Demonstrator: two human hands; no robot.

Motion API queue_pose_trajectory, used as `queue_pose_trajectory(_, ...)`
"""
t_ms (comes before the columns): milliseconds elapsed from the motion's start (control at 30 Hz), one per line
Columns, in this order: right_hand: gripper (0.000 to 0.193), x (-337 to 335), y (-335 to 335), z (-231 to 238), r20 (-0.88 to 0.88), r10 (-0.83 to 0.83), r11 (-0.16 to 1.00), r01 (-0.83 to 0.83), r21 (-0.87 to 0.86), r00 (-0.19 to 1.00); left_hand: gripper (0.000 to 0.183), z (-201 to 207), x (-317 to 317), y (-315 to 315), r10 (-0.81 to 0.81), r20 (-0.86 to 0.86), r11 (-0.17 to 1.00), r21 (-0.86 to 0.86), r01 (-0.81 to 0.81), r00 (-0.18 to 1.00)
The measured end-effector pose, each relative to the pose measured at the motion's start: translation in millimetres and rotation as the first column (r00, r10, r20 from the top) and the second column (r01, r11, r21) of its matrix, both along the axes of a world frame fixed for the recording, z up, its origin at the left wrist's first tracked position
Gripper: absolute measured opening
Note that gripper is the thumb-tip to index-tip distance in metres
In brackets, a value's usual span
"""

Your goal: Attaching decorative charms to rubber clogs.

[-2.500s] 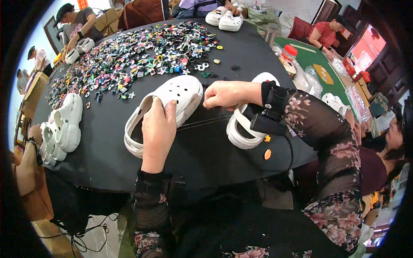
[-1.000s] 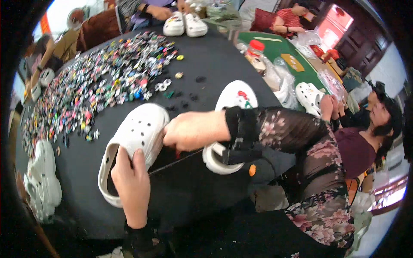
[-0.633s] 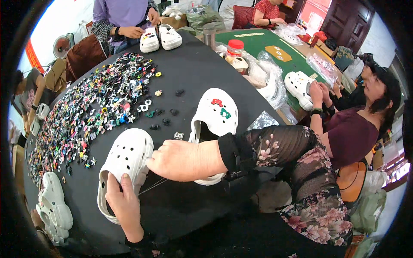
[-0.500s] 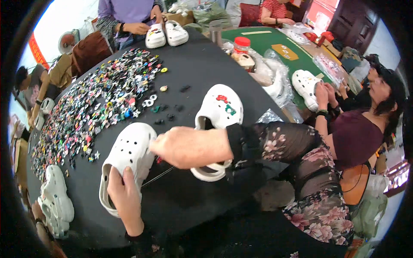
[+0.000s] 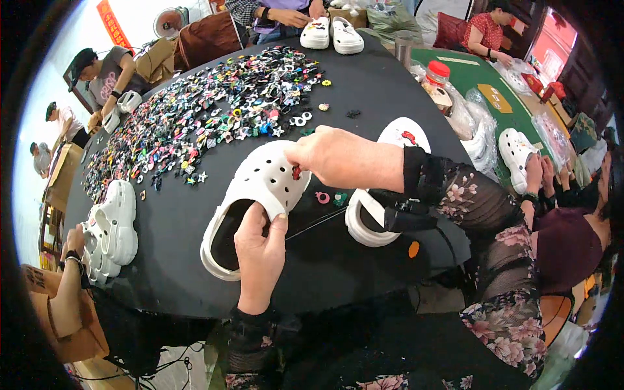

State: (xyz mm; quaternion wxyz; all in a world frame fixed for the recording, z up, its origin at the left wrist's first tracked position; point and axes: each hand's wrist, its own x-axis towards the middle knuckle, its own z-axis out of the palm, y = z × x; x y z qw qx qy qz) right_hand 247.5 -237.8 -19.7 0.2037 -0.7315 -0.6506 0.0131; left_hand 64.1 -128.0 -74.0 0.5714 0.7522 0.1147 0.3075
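A white clog (image 5: 257, 172) with round holes lies in front of me, tilted, toe pointing away. My left hand (image 5: 261, 250) grips it at the foot opening, fingers inside and thumb on the outer rim. On the upper's right side, my right hand (image 5: 348, 158) has its closed fingertips at a small red charm (image 5: 296, 173), which shows just below them. Behind my right wrist is a second white clog (image 5: 398, 132), partly hidden, with a red charm on its toe. A pink ring-shaped charm (image 5: 322, 197) and a green charm (image 5: 340, 199) lie between the clogs.
A wide heap of small colourful charms (image 5: 214, 110) covers the far left of the black table (image 5: 175, 260). More white clogs (image 5: 117, 227) stand at the left edge and far side (image 5: 346, 36). Co-workers sit around. A red-lidded jar (image 5: 437, 73) stands at the right.
The view has swung left, so everything sits further right. My right fingertips are now higher on the clog's upper, with the red charm beneath them. My left hand keeps its grip.
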Motion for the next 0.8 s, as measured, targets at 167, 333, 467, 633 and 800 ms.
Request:
queue_pose_trajectory(167,0.02,-2.5,2.9,-0.4,0.208,0.098,0.99,-0.117,0.084,0.973,0.017,-3.3,-7.3,-4.2,-0.009,-0.104,0.997,0.073,0.017,0.995)
queue_pose_trajectory(333,0.013,-3.2,2.0,-5.6,-0.005,0.034,0.984,-0.033,0.176,0.999,0.019,-7.5,-7.5,-6.6,-0.005,-0.048,0.996,0.088,0.009,0.999)
queue_pose_trajectory(467,0.01,-4.9,-3.1,-7.4,-0.057,-0.024,0.988,0.033,0.152,0.998,0.019,-14.9,-7.1,-4.5,-0.015,-0.048,0.988,0.155,0.022,0.999)
queue_pose_trajectory(633,0.009,-8.6,-4.7,-14.8,-0.196,-0.027,0.985,0.059,0.159,0.98,0.018,-5.9,-8.0,-6.2,-0.009,-0.059,0.985,0.173,0.019,0.998)
queue_pose_trajectory(800,0.014,-17.0,-5.6,-13.0,-0.358,-0.091,0.988,0.13,0.084,0.929,0.018,-9.8,-7.7,-4.8,0.005,-0.049,0.988,0.153,0.002,0.999)
